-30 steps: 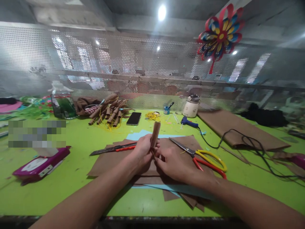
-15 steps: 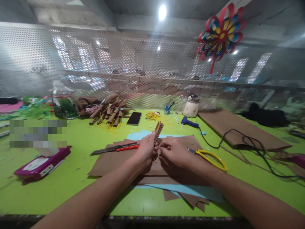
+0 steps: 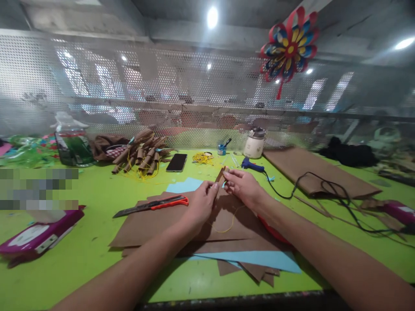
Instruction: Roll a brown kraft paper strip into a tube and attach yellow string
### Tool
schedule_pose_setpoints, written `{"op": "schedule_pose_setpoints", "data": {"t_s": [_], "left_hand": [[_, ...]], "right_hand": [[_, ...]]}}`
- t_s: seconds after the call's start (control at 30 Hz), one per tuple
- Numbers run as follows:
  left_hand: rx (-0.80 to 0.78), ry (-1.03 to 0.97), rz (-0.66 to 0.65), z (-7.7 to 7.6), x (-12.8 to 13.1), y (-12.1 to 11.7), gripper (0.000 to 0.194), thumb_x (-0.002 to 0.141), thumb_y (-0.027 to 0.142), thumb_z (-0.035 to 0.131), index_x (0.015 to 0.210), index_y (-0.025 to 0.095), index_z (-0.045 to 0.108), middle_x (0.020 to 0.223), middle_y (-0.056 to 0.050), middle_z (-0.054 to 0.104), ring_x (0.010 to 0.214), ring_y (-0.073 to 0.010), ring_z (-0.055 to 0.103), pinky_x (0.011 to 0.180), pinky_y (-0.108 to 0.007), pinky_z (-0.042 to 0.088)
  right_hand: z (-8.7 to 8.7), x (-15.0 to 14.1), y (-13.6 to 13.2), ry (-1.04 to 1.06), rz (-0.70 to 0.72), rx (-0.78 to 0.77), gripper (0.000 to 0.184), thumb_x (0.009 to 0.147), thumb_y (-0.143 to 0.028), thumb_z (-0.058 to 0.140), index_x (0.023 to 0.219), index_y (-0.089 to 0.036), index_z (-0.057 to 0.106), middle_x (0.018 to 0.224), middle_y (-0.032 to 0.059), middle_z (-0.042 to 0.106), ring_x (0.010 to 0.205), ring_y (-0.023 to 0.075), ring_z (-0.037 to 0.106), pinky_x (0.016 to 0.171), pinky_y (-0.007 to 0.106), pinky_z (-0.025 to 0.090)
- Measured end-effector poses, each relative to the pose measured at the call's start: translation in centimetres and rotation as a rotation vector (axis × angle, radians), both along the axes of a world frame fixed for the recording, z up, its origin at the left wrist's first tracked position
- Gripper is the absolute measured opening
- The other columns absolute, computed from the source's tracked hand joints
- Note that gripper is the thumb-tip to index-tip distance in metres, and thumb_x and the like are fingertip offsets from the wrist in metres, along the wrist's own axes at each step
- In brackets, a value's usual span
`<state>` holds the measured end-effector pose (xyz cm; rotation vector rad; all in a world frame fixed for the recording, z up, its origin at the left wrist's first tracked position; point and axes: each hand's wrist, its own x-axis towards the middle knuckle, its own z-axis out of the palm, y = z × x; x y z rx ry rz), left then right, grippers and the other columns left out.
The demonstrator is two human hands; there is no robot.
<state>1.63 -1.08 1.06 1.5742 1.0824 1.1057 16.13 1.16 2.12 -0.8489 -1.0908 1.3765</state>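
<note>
My left hand [image 3: 201,203] is closed around the lower end of a small rolled brown paper piece [image 3: 221,175], above the stacked sheets. At its upper end, the fingers of my right hand [image 3: 244,185] pinch the same roll. A yellow string [image 3: 232,223] hangs in a loose curve below the hands, over the brown paper sheets [image 3: 155,224]. Left of my left hand lies a utility knife [image 3: 168,201] with a red handle and dark blade. Something red [image 3: 274,230] shows under my right forearm, mostly hidden.
Behind lie a phone [image 3: 177,163], tangled yellow string [image 3: 202,158] and a pile of tied paper rolls [image 3: 142,155]. A blue glue gun [image 3: 253,165] trails a black cord [image 3: 304,177] rightward. A purple device [image 3: 42,235] stands at left, a cream bottle [image 3: 254,144] at the back.
My right hand has moved up and taken hold of the paper roll's upper end. The yellow string now hangs clearly below. The yellow-handled tool is no longer visible, and the view has shifted slightly.
</note>
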Motion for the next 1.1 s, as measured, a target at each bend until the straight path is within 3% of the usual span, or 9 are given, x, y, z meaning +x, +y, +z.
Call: {"op": "schedule_pose_setpoints", "data": {"t_s": [0.13,0.33,0.53,0.63,0.73,0.9,1.1], "left_hand": [[0.018,-0.049,-0.09,0.0,0.2,-0.3,0.021,0.085,0.038,0.049,0.084,0.018,0.048,0.067,0.001,0.052,0.059,-0.0113,0.049,0.055,-0.023,0.042],[-0.267,-0.266,-0.302,0.3,0.5,-1.1,0.029,0.083,0.045,0.052,0.09,0.022,0.036,0.06,0.005,0.051,0.047,-0.0135,0.057,0.046,-0.028,0.049],[-0.249,-0.256,-0.287,0.6,0.0,-0.9,0.023,0.084,0.04,0.051,0.091,0.021,0.04,0.064,0.004,0.056,0.04,-0.0089,0.051,0.036,-0.018,0.037],[-0.312,-0.271,-0.357,0.7,-0.2,-1.1,0.021,0.084,0.04,0.051,0.089,0.021,0.042,0.059,0.006,0.053,0.036,-0.0064,0.043,0.037,-0.018,0.035],[-0.364,-0.274,-0.42,0.7,-0.1,-1.5,0.019,0.084,0.038,0.053,0.088,0.02,0.047,0.054,0.006,0.049,0.035,-0.0047,0.037,0.038,-0.016,0.029],[-0.499,-0.392,-0.548,1.1,0.0,-2.0,0.026,0.084,0.035,0.052,0.106,0.022,0.05,0.052,0.007,0.045,0.037,-0.0062,0.034,0.04,-0.018,0.029],[-0.441,-0.298,-0.534,1.8,-0.2,-1.7,0.02,0.083,0.036,0.052,0.092,0.019,0.052,0.053,0.004,0.051,0.035,-0.005,0.034,0.038,-0.017,0.023]], "right_hand": [[0.1,0.4,0.2,0.035,0.005,-0.022,0.03,0.06,-0.032,0.079,0.076,-0.014,0.06,0.064,-0.0019,0.06,0.051,0.0071,0.053,0.051,0.021,0.039],[0.4,0.6,0.1,0.051,0.037,-0.011,0.029,0.06,-0.029,0.078,0.076,-0.014,0.059,0.066,-0.0013,0.06,0.054,0.0079,0.054,0.054,0.022,0.04],[0.7,1.4,0.1,0.042,0.074,0.016,0.024,0.07,-0.035,0.07,0.082,-0.016,0.062,0.081,0.0029,0.063,0.073,0.0133,0.057,0.062,0.024,0.044],[1.0,2.0,0.3,0.015,0.124,0.003,0.026,0.076,-0.041,0.063,0.08,-0.016,0.064,0.084,0.0037,0.064,0.077,0.0149,0.057,0.067,0.026,0.045],[1.2,2.5,0.5,0.01,0.169,-0.033,0.021,0.072,-0.034,0.066,0.075,-0.013,0.064,0.078,0.0038,0.064,0.075,0.0153,0.058,0.071,0.029,0.045],[1.5,3.4,1.2,0.064,0.092,-0.053,0.008,0.065,-0.019,0.068,0.066,-0.012,0.063,0.065,0.0015,0.063,0.065,0.0126,0.056,0.067,0.027,0.044],[2.4,3.6,1.1,0.061,0.043,0.015,0.011,0.067,-0.022,0.066,0.072,-0.014,0.06,0.075,0.0051,0.068,0.073,0.0142,0.06,0.07,0.029,0.046]]}}
